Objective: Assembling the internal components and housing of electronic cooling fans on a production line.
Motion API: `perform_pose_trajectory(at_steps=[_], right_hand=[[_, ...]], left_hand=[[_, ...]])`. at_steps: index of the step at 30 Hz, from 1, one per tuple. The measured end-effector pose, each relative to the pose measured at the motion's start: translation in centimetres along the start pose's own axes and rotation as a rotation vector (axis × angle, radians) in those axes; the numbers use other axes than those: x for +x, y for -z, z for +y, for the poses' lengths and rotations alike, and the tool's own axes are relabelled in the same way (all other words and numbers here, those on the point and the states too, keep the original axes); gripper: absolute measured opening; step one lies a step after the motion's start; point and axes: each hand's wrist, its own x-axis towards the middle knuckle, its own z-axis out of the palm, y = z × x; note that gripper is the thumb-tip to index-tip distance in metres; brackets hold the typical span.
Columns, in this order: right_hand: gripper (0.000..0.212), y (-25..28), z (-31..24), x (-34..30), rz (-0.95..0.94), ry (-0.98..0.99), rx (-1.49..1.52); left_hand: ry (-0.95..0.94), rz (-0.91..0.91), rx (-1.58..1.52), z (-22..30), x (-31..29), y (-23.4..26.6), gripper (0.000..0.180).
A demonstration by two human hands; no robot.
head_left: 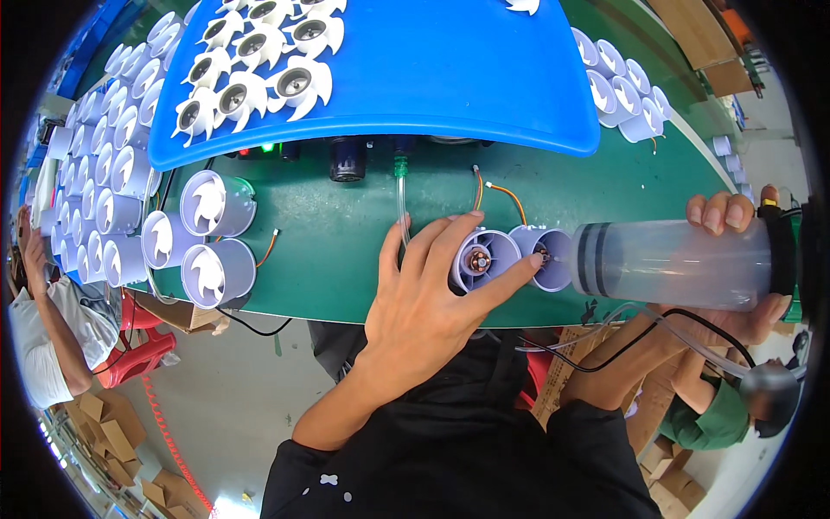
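Two pale lilac cylindrical fan housings lie side by side at the table's near edge, their open ends facing me. In the left housing [496, 259] a copper-wound motor core shows. My left hand [419, 298] is closed around its left side, with the thumb stretched across to the right housing [553, 272]. My right hand [722, 212] grips a large translucent dispensing syringe [674, 264], lying almost level. Its narrow tip points left into the right housing, near the core and my left thumb. Short coloured wires [508, 197] stick out behind the housings.
A blue tray [450, 78] with several white fan impellers [294, 84] stands above dark equipment [347, 160]. Many lilac housings [121, 212] crowd the left; more [624, 99] stand far right. Clear tubing [401, 195] and a black cable [605, 363] run nearby. Other people [56, 337] sit both sides.
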Motion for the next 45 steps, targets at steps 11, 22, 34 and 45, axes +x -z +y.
perform_pose_trajectory(at_steps=[11, 22, 34, 45], right_hand=[[0.084, -0.1, 0.2, -0.2, 0.145, 0.017, 0.03], [0.089, 0.4, -0.6, -0.4, 0.342, 0.011, 0.032], [0.081, 4.7, -5.0, -2.8, 0.26, 0.25, 0.274], [0.093, -2.9, 3.0, -1.2, 0.032, 0.153, 0.389]], left_hand=[[-0.004, -0.006, 0.005, 0.0, 0.0, 0.0, 0.057], [0.039, 0.001, -0.002, 0.5, 0.3, 0.2, 0.052], [0.092, 0.116, -0.186, 0.0, 0.0, 0.7, 0.084], [0.141, 0.069, -0.112, -0.4, -0.4, 0.2, 0.066]])
